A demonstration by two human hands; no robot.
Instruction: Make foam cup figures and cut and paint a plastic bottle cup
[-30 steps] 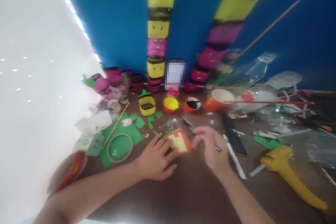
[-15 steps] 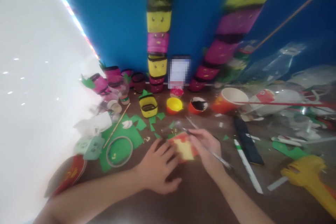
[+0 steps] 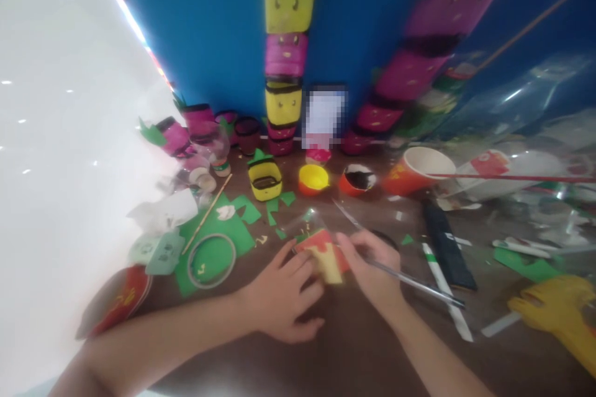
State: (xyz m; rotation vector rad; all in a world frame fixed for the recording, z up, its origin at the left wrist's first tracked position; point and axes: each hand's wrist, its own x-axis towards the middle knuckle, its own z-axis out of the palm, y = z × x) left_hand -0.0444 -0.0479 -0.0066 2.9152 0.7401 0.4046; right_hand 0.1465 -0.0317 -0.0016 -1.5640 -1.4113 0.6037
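Your loosely spread left hand (image 3: 282, 294) touches the flat red-and-yellow paper-like piece (image 3: 330, 265) on the brown table (image 3: 358, 360), your right hand (image 3: 378, 270) holds a slim grey rod (image 3: 426, 285), and the piece, probably light and easily creased, is best steadied by its edges.

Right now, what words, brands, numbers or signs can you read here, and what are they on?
None is legible.
Red container, left: yellow marks, too blurred.
Pale green object: dark marks, too blurred.
Red label, right: pale marks, too blurred.
Pale panel against the blue wall: pixelated, unreadable.
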